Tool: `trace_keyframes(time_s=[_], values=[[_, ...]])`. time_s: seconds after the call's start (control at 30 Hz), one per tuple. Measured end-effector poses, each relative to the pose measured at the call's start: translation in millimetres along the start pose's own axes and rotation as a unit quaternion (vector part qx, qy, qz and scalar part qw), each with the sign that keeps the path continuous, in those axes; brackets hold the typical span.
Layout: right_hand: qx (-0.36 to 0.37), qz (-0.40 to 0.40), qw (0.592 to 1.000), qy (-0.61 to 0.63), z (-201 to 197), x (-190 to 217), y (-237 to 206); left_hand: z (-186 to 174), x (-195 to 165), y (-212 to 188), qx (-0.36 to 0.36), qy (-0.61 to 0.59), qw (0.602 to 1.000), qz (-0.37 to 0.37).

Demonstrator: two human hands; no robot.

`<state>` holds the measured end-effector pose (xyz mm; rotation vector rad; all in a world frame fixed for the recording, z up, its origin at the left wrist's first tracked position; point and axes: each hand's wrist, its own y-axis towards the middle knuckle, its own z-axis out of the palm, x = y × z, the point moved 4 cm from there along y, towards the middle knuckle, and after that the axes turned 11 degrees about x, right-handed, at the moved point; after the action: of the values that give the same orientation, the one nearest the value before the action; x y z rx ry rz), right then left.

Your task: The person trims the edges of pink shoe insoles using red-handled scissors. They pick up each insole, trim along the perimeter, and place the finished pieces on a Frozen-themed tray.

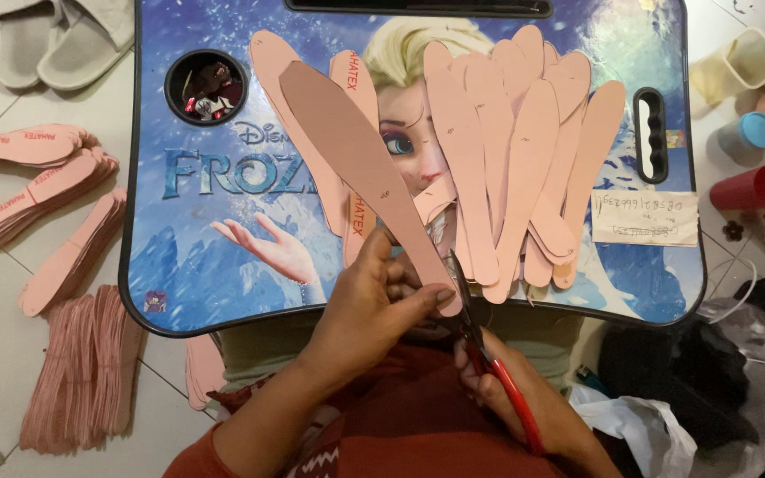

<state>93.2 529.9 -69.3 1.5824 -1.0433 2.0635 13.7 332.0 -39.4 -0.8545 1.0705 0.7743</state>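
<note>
Head view looks straight down onto a small blue lap tabletop [223,257] printed with a cartoon figure, set above the person's knees; the left hand [374,305] has its grip closed on the near end of a long pink paddle-shaped foam cutout [356,164], thumb pressed flat on its lower tip, and the piece slants up and to the left over the tabletop; the right hand [524,398] is wrapped around the red handles of a pair of scissors [480,345], grip closed on them, and the dark blades point up to the narrow end of the cutout just beside the left thumb; whether the blades are parted or shut I cannot tell. A fan of matching pink foam pieces [515,150] lies spread over the right half of the tabletop, overlapping one another; a couple more sit under the held piece. A round cup hole [207,87] in the tabletop's upper left corner holds some small dark bits; a pale paper note [645,219] rests near the black carry slot [650,134] on the right edge. On the tiled floor to the left lie stacks of pink foam pieces [42,181] and a heap of thin pink strips [81,367]; grey slippers [59,40] sit above them. To the right stand a red plastic cup [754,188] and a blue-lidded container [748,135].
</note>
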Motion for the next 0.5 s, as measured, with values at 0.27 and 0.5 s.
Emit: trace_keyframes(time_s=[0.27, 0.5], values=[[0.028, -0.032, 0.998, 0.036, -0.7, -5.8, -2.5, 0.6, 0.5, 1.4, 0.026, -0.016, 0.999, 0.013], [0.0, 0.003, 1.0, 0.002, -2.9, -7.0, -4.4, 2.8, 5.5, 3.2, 0.013, -0.013, 1.0, -0.009]])
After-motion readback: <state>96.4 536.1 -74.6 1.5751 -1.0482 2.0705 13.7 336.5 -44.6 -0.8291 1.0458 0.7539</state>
